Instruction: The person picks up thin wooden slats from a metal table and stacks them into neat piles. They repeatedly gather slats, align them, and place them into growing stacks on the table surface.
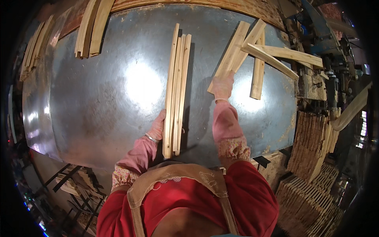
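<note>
Several narrow wooden strips (176,94) stand on edge, side by side, in front of me on the metal tabletop. My left hand (158,125) grips the near part of this bundle from its left side, and its fingers are partly hidden by the wood. To the right, my right hand (224,85) is closed on the near end of a flat wooden board (232,51). A second board (249,44) lies against that one, angled to the right. Other loose pieces cross over there, among them an upright-lying strip (257,79) and a longer slanting strip (272,61).
Wooden strips (92,27) lie at the far left of the metal table (102,98), with another stack (37,49) beyond its left side. A wooden ledge (221,4) borders the far edge. Stacked boards (310,146) and a ribbed hose (351,108) stand at right.
</note>
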`<state>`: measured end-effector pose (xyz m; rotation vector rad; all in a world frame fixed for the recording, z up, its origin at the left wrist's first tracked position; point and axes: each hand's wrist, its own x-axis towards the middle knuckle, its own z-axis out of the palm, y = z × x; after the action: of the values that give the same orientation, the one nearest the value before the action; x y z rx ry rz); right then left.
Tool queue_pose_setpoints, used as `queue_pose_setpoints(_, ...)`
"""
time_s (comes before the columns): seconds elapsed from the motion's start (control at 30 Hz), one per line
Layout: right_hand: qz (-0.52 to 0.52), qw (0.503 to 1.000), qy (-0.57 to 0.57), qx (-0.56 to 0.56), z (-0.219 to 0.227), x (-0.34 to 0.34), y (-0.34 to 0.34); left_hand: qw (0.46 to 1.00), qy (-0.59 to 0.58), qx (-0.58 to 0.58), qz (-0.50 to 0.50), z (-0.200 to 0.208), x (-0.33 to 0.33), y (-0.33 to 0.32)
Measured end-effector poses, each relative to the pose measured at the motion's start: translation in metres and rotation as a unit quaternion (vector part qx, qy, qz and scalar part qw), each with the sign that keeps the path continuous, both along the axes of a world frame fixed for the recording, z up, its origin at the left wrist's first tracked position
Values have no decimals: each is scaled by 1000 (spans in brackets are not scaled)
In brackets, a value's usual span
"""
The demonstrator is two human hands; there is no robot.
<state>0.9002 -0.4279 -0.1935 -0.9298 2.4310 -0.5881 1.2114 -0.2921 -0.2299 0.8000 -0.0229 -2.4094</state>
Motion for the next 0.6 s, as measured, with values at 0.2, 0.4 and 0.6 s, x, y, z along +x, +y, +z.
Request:
queue_pose_setpoints(0.2, 157, 982, -38, -103, -5, 62, 167, 999, 27, 24, 32, 29, -17, -10)
queue_pose_setpoints(0.4, 352, 927, 81, -105, 0, 29, 135, 995, -39, 75, 49, 2, -11, 11)
queue_pose_setpoints(0.6, -31, 972, 234, 1, -40, -41, -69, 998, -50, 27, -5, 15, -9, 6)
